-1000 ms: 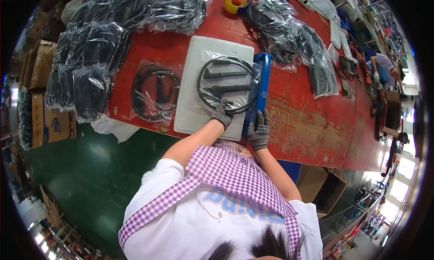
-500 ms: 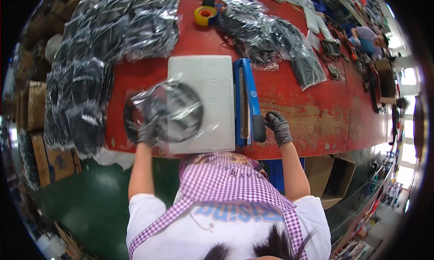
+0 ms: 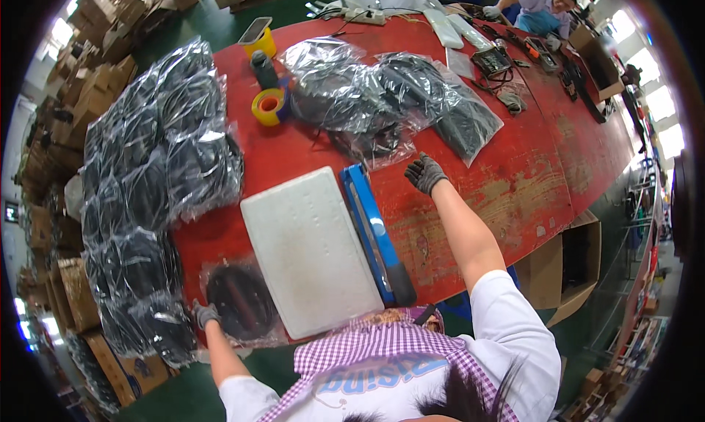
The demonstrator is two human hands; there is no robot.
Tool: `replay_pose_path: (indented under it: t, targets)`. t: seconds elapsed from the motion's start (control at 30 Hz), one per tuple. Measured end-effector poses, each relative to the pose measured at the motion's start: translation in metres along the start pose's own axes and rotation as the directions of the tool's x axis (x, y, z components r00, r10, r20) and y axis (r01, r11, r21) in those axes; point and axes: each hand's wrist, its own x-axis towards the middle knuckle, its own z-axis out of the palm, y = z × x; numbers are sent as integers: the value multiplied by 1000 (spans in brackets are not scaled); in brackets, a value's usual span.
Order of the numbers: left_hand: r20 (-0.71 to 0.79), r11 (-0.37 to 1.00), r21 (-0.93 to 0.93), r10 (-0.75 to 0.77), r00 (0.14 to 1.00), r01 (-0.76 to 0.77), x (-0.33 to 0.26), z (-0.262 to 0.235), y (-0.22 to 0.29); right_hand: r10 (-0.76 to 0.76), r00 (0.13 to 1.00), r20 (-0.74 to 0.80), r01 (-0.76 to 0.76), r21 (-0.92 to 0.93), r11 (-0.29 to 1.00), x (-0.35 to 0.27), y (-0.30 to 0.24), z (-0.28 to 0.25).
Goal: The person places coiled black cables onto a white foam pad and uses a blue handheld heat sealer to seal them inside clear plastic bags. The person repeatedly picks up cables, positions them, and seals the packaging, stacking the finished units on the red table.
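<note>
My right hand (image 3: 426,174), in a grey glove, reaches forward over the red table with its fingers apart and nothing in them. Just beyond it lie clear bags with black contents (image 3: 466,117). Also gloved, my left hand (image 3: 205,314) is low at the table's left edge, fingers stretched out, between a black coil in a clear bag (image 3: 241,302) and stacked bagged black coils (image 3: 136,264). Whether it touches either bag is unclear. A white foam slab (image 3: 312,253) lies before me, with a blue bag sealer (image 3: 371,235) with a black handle along its right side.
Yellow tape (image 3: 269,107), a dark bottle (image 3: 263,69) and a yellow container (image 3: 258,37) stand towards the back of the red table (image 3: 485,194). Another person (image 3: 540,12) is at the far right. Cardboard boxes (image 3: 576,264) stand below the right edge.
My left hand has moved left off the slab, where no bagged coil now lies. My right hand has gone from beside the sealer's handle forward to the far bags. The view has turned and shifted.
</note>
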Motion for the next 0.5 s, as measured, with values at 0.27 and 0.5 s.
replay_pose_path:
  t: [0.27, 0.5]
  targets:
    - [-8, 237, 157, 971, 239, -959, -195, 60, 115, 79, 974, -212, -70, 51, 996, 109, -57, 48]
    - [201, 421, -859, 801, 564, -292, -216, 129, 121, -669, 743, -29, 245, -918, 311, 162, -141, 31]
